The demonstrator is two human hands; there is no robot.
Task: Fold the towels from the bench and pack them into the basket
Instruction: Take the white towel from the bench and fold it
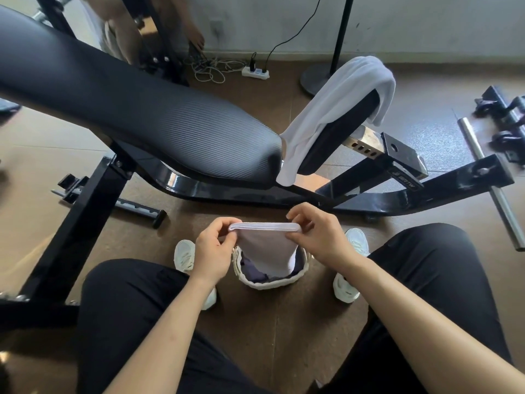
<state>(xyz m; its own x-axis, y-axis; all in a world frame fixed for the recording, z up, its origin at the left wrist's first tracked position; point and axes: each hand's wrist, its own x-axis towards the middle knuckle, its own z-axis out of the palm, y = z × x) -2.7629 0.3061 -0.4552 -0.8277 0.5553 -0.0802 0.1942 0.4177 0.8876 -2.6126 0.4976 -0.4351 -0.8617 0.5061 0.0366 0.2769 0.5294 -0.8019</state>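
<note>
A folded white towel (268, 247) hangs upright over the small white basket (270, 282) on the floor between my feet, its lower end inside the basket. My left hand (214, 248) pinches the towel's top left corner and my right hand (315, 234) pinches its top right corner. Dark cloth lies inside the basket beside the towel. A second white towel (335, 115) is draped over the small seat pad of the black weight bench (142, 109), hanging down at the near end.
The bench's black steel frame (426, 186) runs across the floor just beyond the basket. A power strip (255, 72) with cables and a lamp stand base (315, 78) sit by the wall. A steel bar (494, 189) and clamps lie at right. Another person stands at the back.
</note>
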